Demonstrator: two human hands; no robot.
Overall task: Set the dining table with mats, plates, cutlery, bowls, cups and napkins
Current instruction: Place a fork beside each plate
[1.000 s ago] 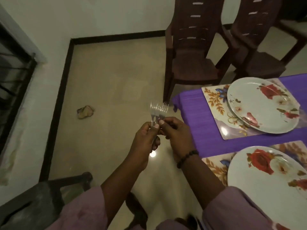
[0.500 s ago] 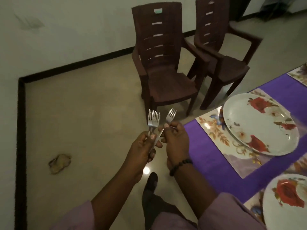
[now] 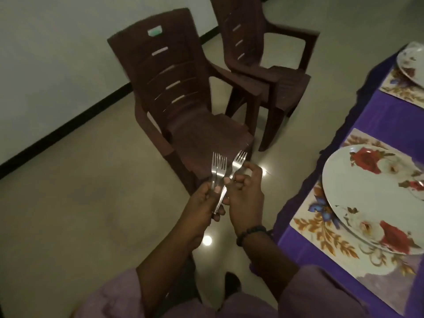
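Above the floor, beside the purple-clothed table (image 3: 376, 125), the left hand (image 3: 204, 203) grips a bunch of shiny steel forks (image 3: 219, 168), tines up. The right hand (image 3: 246, 193) pinches one fork (image 3: 237, 162), tilted away from the bunch.

Two brown plastic chairs (image 3: 183, 106) (image 3: 263, 56) stand side by side on the floor (image 3: 80, 203).

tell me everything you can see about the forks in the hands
The forks look like shiny steel, four tines each, held tines up over the floor, left of the table. Two or more sit bunched in the left hand, which grips their handles. One fork leans out to the right, pinched at its neck by the right hand. Its handle still crosses into the left hand's bundle.
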